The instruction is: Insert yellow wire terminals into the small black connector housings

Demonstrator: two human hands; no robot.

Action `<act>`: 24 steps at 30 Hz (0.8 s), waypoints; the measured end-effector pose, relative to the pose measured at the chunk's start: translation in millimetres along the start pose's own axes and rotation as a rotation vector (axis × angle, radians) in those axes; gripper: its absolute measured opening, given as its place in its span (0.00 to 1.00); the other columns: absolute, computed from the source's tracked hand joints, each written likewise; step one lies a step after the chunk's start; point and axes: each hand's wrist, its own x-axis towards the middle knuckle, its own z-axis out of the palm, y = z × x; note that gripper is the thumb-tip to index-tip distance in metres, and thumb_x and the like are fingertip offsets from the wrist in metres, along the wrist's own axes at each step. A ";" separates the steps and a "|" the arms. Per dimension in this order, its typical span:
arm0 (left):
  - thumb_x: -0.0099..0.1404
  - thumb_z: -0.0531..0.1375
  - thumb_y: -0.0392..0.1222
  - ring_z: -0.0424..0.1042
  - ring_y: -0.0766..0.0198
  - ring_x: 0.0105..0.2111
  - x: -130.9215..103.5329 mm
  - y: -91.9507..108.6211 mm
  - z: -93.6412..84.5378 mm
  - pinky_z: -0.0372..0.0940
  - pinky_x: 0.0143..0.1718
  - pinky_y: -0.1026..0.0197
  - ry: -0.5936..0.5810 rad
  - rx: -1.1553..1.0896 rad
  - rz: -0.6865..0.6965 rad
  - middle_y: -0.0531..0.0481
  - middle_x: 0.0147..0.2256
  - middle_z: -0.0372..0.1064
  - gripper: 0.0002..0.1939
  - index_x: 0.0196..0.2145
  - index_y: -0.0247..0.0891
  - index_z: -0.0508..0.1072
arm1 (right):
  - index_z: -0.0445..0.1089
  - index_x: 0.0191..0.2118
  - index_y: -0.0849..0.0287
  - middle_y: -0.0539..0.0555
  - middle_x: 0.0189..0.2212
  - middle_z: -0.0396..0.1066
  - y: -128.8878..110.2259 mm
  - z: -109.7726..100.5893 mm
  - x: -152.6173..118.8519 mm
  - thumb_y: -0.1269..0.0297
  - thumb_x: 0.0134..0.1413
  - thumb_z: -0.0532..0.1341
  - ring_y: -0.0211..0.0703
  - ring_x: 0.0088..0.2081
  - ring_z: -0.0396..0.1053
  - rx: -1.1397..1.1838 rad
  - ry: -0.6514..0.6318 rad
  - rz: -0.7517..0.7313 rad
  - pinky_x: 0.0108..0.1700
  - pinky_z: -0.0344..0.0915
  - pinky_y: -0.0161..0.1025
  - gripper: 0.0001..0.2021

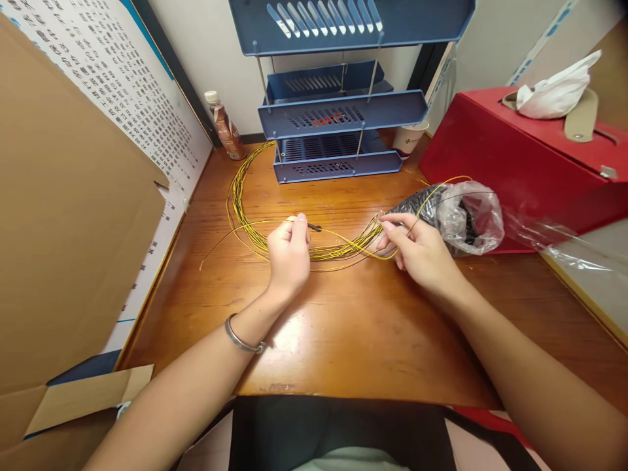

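Observation:
My left hand [289, 252] is closed in a pinch on a thin yellow wire [338, 236], above the middle of the desk. A short black piece [314, 227] on the wire sticks out to the right of the thumb; I cannot tell whether it is a knot or a sleeve. My right hand [417, 245] has its fingers bent together around the same wire, which loops below the fingertips. Behind and under both hands lies a large loose coil of yellow and dark wire [240, 196]. One wire end trails left of my left hand.
Black plastic wrapping [417, 204] and a crumpled clear bag [483, 219] lie beyond my right hand. At the back stand a blue tray rack [338, 171], a drink bottle [226, 131] and a paper cup [408, 139]. A red box [495, 140] is right, cardboard [63, 216] left.

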 end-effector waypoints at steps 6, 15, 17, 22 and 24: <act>0.71 0.56 0.40 0.49 0.72 0.17 11.9 3.6 -4.1 0.46 0.19 0.65 0.157 -0.164 -0.147 0.58 0.18 0.50 0.22 0.19 0.39 0.57 | 0.54 0.40 0.50 0.45 0.26 0.74 -15.6 -13.4 7.7 0.61 0.50 0.69 0.34 0.11 0.54 0.375 0.482 -0.105 0.13 0.44 0.36 0.20; 0.71 0.56 0.44 0.48 0.73 0.15 19.7 9.5 -6.9 0.46 0.17 0.67 0.282 -0.228 -0.184 0.59 0.17 0.48 0.21 0.21 0.40 0.55 | 0.58 0.35 0.51 0.50 0.30 0.77 -61.8 -41.4 52.9 0.81 0.50 0.59 0.33 0.12 0.54 0.229 0.521 -0.020 0.16 0.48 0.38 0.15; 0.71 0.57 0.47 0.49 0.73 0.15 17.5 8.1 -6.1 0.46 0.17 0.67 0.253 -0.223 -0.170 0.59 0.18 0.49 0.22 0.21 0.40 0.55 | 0.61 0.34 0.51 0.51 0.34 0.77 -73.7 -38.0 63.6 0.79 0.53 0.59 0.33 0.14 0.55 0.098 0.420 -0.142 0.17 0.50 0.39 0.13; 0.70 0.58 0.48 0.52 0.71 0.16 17.1 10.6 -11.6 0.48 0.17 0.65 0.153 -0.164 -0.089 0.57 0.17 0.53 0.22 0.20 0.39 0.61 | 0.70 0.33 0.55 0.52 0.32 0.73 -75.3 -28.6 66.4 0.69 0.55 0.69 0.36 0.25 0.61 -0.406 0.156 -0.200 0.26 0.54 0.38 0.06; 0.70 0.58 0.45 0.55 0.71 0.17 20.0 16.2 -13.7 0.51 0.19 0.65 0.094 -0.108 -0.053 0.56 0.17 0.55 0.22 0.19 0.38 0.64 | 0.72 0.26 0.58 0.52 0.23 0.67 -71.7 -31.0 56.6 0.60 0.40 0.79 0.40 0.28 0.60 -0.465 0.089 -0.167 0.28 0.50 0.37 0.16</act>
